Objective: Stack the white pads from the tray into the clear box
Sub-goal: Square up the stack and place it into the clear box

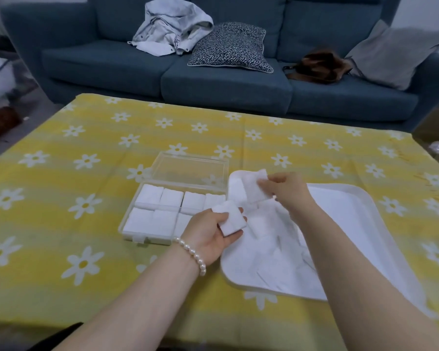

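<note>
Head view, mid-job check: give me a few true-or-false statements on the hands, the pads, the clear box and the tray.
1. The left hand holds a white pad. True.
2. The right hand is empty. False: its grip pinches another pad above the tray.
3. The clear box has its lid shut. False: the lid is folded open, away from the person.
4. Pads already fill compartments of the box. True.
5. The tray sits left of the box. False: it sits on the box's right.
6. A pearl bracelet is on the left wrist. True.
</note>
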The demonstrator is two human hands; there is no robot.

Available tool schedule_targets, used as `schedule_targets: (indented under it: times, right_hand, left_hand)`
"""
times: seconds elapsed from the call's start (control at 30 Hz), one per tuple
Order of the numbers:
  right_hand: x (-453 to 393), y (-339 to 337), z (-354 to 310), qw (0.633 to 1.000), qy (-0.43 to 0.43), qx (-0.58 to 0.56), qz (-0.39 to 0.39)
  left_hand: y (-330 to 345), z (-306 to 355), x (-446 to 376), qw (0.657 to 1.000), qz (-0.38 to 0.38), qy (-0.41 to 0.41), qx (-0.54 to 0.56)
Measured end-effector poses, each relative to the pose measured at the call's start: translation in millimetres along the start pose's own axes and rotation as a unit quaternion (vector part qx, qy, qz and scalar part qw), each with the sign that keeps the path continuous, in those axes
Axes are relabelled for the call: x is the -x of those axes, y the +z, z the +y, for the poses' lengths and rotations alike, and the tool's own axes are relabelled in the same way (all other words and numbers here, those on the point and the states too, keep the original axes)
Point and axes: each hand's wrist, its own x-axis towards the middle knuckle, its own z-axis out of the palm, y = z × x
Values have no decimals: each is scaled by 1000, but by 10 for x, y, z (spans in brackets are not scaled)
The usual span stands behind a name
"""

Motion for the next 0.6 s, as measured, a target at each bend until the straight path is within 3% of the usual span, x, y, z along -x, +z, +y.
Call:
schedule_targets:
  times: [0.1, 0.17, 0.33, 0.6]
  right_hand:
    - [449, -108, 29, 976, 58, -210, -14]
    - [733, -107, 25, 958, 84, -273, -41]
    - [1073, -35, 81, 973, 63, -220, -2]
    - [1162, 49, 158, 992, -9, -110, 53]
  left_hand:
    - [42, -55, 43, 1000, -12, 1, 15]
    - [74, -96, 89, 999, -34, -7, 22]
    - [123, -178, 183, 994, -105, -29, -6]
    - [117, -201, 241, 988, -139, -47, -49]
